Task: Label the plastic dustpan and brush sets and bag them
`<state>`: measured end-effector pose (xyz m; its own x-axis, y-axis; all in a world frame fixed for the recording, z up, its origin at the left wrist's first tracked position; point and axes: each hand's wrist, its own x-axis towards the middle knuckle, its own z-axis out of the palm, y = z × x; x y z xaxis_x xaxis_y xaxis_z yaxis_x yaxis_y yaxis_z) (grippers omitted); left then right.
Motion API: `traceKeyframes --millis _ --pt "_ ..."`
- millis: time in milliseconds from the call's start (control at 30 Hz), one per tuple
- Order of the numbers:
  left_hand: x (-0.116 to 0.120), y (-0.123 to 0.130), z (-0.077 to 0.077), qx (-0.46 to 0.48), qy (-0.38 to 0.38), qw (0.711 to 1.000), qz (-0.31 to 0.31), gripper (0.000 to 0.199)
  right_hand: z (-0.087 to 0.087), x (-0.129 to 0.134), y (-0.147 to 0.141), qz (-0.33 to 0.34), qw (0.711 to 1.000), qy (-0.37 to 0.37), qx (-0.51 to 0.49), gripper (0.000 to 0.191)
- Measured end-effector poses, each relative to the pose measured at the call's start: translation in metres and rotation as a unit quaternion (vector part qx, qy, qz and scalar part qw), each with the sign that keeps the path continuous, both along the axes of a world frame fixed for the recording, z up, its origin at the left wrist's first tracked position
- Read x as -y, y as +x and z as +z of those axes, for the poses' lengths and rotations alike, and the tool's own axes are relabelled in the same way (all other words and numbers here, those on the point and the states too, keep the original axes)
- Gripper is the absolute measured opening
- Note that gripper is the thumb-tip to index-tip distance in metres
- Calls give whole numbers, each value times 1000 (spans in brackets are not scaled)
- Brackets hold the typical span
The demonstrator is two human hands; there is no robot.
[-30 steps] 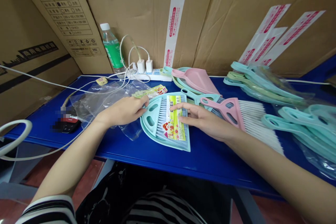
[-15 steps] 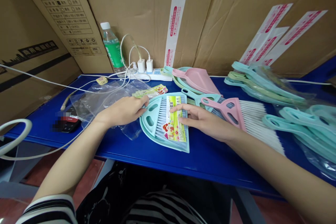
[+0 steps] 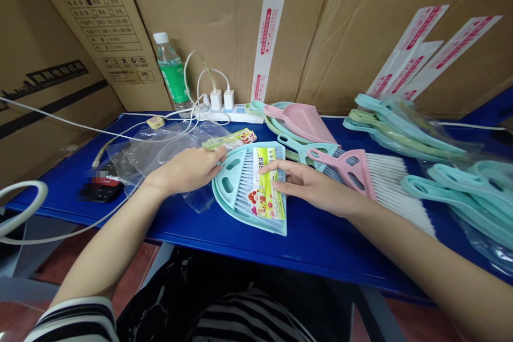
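Observation:
A mint-green hand brush (image 3: 248,181) lies nested in a matching mint dustpan (image 3: 224,204) near the table's front edge. A yellow-green printed card (image 3: 265,200) with mushrooms and flowers lies across the bristles. My left hand (image 3: 194,170) is closed around the handle end of the set, its fingers curled so that the handle is mostly covered. From the other side, my right hand (image 3: 310,184) rests its thumb and forefinger, stretched out and slightly apart, on the card. Its other fingers are partly hidden.
Pink brush (image 3: 363,173), mint brush (image 3: 306,147) and pink dustpan (image 3: 308,123) lie behind my right hand. Bagged mint sets (image 3: 473,187) are at right. More cards (image 3: 232,139), clear bags (image 3: 160,144), cables, a bottle (image 3: 174,77) and a power strip (image 3: 240,114) are behind and left.
The dustpan and brush have tilted very slightly, their bristle end shifting a little toward the left and front. Both hands keep nearly the same places.

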<state>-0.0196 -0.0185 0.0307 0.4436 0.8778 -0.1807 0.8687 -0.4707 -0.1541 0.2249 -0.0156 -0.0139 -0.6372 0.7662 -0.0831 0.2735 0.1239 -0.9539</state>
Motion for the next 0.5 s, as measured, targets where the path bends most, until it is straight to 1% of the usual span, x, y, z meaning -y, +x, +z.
traceKeyframes --millis 300,500 --pt "2 1 0 -26 12 1000 -2 24 1 0 0 23 1000 9 14 35" --pt "3 1 0 -36 22 999 -3 25 1 1 0 35 999 10 12 33"
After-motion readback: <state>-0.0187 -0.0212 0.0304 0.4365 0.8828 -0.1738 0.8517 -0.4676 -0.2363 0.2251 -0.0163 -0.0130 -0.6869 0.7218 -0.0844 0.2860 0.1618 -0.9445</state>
